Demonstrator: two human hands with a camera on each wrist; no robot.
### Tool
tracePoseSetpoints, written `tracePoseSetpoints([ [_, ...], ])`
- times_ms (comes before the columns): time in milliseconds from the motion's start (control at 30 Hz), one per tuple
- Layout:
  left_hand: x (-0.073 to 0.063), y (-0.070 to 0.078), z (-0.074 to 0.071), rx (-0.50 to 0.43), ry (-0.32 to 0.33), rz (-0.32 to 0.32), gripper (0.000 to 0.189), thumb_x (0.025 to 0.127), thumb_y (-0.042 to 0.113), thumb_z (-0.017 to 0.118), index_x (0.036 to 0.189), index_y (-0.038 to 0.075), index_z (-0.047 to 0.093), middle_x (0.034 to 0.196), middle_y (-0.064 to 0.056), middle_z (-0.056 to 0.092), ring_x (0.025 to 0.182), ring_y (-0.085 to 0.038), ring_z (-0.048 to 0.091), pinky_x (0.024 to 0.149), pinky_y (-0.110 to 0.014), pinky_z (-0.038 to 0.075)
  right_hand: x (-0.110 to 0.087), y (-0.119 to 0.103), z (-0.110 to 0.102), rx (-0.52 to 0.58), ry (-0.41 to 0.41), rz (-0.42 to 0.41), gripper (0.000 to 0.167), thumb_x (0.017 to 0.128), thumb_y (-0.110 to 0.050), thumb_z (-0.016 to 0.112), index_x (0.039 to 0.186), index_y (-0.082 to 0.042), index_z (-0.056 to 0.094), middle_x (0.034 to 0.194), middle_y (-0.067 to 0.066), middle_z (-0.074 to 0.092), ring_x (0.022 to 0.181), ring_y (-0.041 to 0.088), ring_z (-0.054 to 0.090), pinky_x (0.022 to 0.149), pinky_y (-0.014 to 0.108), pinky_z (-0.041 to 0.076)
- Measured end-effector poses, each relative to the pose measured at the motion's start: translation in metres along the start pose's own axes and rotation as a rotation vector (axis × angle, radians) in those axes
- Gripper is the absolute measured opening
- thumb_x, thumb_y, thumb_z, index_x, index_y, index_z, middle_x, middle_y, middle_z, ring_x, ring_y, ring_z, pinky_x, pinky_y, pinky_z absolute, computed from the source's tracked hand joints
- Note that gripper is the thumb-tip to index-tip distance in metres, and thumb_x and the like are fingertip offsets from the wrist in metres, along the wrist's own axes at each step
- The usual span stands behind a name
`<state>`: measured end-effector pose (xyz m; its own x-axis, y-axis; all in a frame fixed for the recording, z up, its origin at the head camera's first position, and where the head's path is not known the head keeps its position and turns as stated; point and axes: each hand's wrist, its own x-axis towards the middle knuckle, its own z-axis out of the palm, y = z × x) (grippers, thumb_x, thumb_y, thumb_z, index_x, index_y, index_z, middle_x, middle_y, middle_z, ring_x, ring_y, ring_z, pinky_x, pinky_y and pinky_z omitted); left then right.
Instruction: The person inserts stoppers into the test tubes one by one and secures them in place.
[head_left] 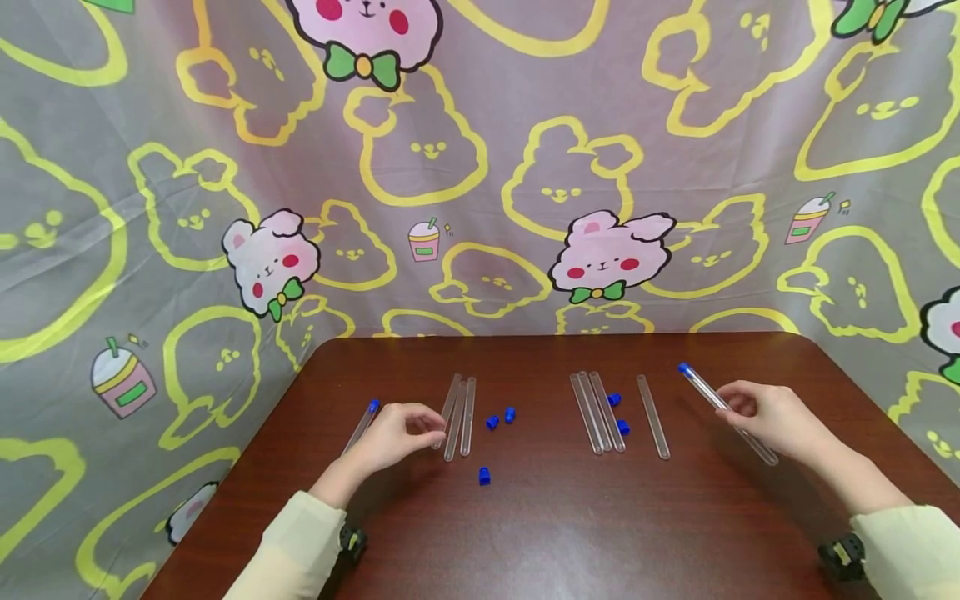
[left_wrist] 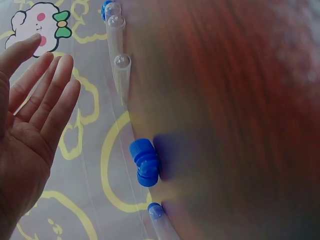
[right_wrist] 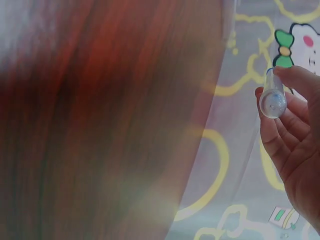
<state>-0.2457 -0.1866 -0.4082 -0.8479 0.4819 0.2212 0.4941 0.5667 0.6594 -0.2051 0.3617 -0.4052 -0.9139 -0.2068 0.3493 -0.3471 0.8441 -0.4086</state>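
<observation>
Between thumb and fingers, my right hand (head_left: 765, 417) pinches a clear test tube (head_left: 703, 387) with a blue cap on its far end. The tube slants over the table's right side, and its rounded end faces the camera in the right wrist view. My left hand (head_left: 401, 437) holds nothing; its fingers are relaxed, with the fingertips beside three uncapped test tubes (head_left: 459, 425) in the head view. Partly behind that hand lies another test tube (head_left: 362, 429) with a blue cap. Loose blue caps (head_left: 484, 476) are to the right of the left hand.
Right of the middle, three uncapped tubes (head_left: 596, 417) lie side by side, with two blue caps (head_left: 622, 427) against them. A single uncapped tube (head_left: 652, 417) lies between that group and my right hand. A patterned curtain (head_left: 480, 225) hangs behind the brown table (head_left: 525, 533).
</observation>
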Motion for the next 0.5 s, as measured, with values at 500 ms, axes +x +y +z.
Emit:
tracePoseSetpoints([
  [500,0.001,-0.011,-0.007,0.044,0.069,-0.028,0.017,0.084,0.019,0.078,0.098,0.009,0.074,0.083,0.009,0.068,0.076,-0.009,0.063,0.07,-0.029,0.051,-0.002,0.019,0.007,0.004,-0.091,0.092,0.023,0.082,-0.01,0.076,0.097,0.004,0.065,0.071,-0.004,0.06,0.059,0.011,0.052,0.051,0.027,0.043],
])
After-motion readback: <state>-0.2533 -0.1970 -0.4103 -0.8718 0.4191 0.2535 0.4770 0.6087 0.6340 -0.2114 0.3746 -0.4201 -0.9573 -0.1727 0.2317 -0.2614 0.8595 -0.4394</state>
